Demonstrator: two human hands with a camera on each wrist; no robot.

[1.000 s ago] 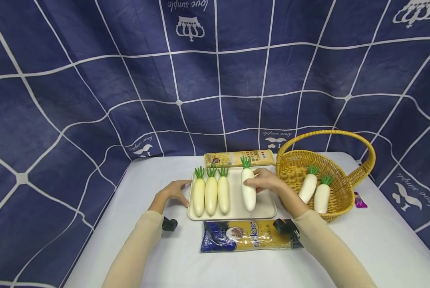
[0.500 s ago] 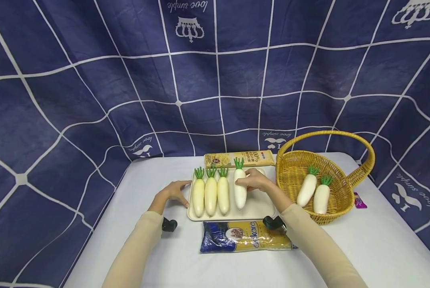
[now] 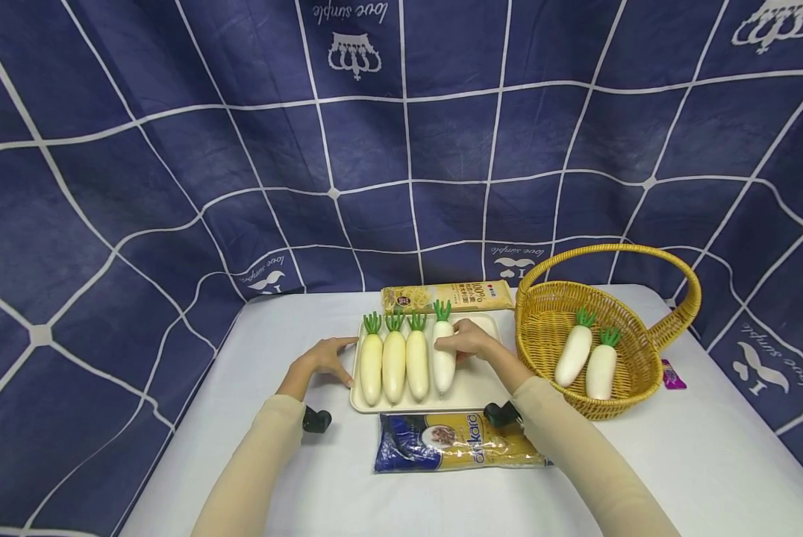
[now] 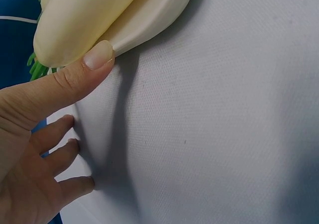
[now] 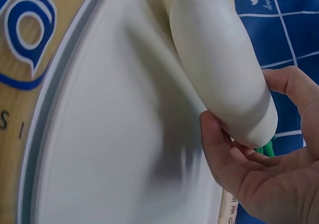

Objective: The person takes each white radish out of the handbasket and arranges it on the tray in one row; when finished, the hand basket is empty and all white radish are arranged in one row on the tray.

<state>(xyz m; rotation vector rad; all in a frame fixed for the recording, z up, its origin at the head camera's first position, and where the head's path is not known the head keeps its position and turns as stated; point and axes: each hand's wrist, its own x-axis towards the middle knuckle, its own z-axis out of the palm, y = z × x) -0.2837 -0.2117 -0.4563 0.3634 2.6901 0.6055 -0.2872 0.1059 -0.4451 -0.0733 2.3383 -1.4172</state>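
Note:
My right hand (image 3: 474, 341) grips a white toy radish (image 3: 444, 369) with green leaves, thumb on one side and fingers on the other. In the right wrist view, this radish (image 5: 219, 59) is held low over the cream tray (image 5: 94, 149). Just left of it, three yellowish radishes (image 3: 394, 365) lie side by side on the tray, leaves pointing away from me. My left hand (image 3: 325, 356) is at the tray's left rim with its fingers spread. The left wrist view puts the left thumb (image 4: 84, 74) right at the rim, beside a yellowish radish (image 4: 87, 22).
A wicker basket (image 3: 538, 335) with a tall handle stands to the right, holding two white radishes (image 3: 601, 371). A blue-and-yellow pasta bag (image 3: 408, 451) lies in front of the tray, and a yellow noodle pack (image 3: 442, 297) behind it. Beyond the basket is a small purple packet (image 3: 673, 374).
My right hand has carried the white radish leftward across the tray, close to the row of yellowish ones, and slightly lower over the last half second. My left hand has stayed put.

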